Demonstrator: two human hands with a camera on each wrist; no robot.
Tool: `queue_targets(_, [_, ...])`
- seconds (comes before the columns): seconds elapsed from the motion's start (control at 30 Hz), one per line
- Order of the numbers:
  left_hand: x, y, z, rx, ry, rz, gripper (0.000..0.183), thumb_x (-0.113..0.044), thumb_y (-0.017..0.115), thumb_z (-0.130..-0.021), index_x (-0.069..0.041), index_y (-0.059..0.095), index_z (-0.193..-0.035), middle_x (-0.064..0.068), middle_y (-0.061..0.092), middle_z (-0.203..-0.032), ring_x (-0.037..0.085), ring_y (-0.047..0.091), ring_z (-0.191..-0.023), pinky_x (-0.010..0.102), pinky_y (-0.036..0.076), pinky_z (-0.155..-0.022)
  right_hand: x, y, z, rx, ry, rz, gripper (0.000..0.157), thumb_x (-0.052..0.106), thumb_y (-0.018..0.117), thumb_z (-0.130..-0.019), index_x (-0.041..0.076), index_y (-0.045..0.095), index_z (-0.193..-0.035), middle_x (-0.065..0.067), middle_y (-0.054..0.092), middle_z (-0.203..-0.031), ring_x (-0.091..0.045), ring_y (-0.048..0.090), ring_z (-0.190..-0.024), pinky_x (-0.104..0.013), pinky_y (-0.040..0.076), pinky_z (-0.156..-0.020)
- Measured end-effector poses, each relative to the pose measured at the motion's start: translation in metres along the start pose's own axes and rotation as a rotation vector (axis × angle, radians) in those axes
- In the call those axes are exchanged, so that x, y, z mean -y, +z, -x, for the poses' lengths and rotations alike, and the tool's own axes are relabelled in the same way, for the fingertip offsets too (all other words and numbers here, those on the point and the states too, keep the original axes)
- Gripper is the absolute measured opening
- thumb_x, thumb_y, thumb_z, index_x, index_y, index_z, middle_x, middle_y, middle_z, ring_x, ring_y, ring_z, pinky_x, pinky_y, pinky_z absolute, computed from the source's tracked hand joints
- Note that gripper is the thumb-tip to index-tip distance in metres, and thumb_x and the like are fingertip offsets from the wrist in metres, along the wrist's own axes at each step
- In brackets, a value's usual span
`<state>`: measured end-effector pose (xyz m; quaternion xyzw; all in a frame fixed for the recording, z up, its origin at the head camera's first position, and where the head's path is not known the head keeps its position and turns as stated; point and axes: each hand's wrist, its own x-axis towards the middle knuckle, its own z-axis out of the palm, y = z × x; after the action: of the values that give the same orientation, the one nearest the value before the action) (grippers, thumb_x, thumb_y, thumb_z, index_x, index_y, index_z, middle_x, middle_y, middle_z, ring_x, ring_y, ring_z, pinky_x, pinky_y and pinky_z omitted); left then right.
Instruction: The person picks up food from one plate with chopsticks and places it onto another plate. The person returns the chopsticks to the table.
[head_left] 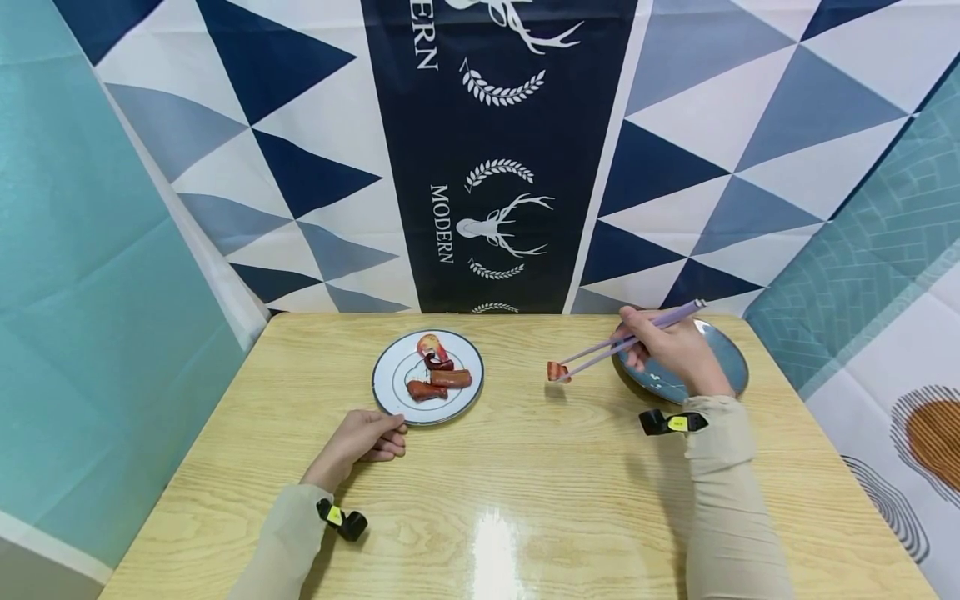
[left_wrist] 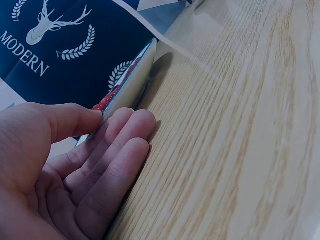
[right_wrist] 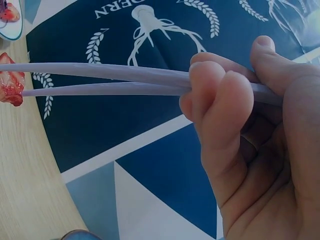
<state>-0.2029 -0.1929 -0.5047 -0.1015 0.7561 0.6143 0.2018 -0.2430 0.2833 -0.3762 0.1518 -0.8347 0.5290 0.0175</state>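
My left hand [head_left: 367, 435] pinches the near left rim of a white plate [head_left: 388, 367] with a dark blue edge. In the left wrist view the thumb [left_wrist: 75, 120] lies over the rim, with the fingers at its underside. On the plate are a brown sausage [head_left: 452, 379], a small drumstick-shaped piece [head_left: 426, 391], a dark curved piece [head_left: 439, 363] and a yellow-red piece [head_left: 431, 345]. My right hand [head_left: 671, 346] holds pale purple chopsticks [head_left: 681, 313]. Their tips grip a reddish, layered piece of meat [head_left: 558, 372] above the table, between the two plates.
A blue-grey plate [head_left: 733, 358] stands at the back right, partly hidden under my right hand and wrist. The wooden table [head_left: 555, 483] ends at a patterned cloth backdrop [head_left: 495, 275]. Black wrist cameras [head_left: 347, 523] sit on both sleeves.
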Motion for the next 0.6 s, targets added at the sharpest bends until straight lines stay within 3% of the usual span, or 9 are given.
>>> queue_targets(0.6, [-0.0003,0.0006,0.0010,-0.006,0.004,-0.010,0.031,-0.026,0.064,-0.103,0.003,0.074,-0.102,0.006,0.074,-0.078,0.010,0.072,-0.064,0.023,0.064,-0.063,0.0029,0.0051,-0.0049,-0.049,0.076,0.001,0.059,0.047,0.051,-0.107,-0.007,0.073,-0.099,-0.005,0.068,-0.063,-0.013,0.062,-0.050,-0.030,0.058,-0.049])
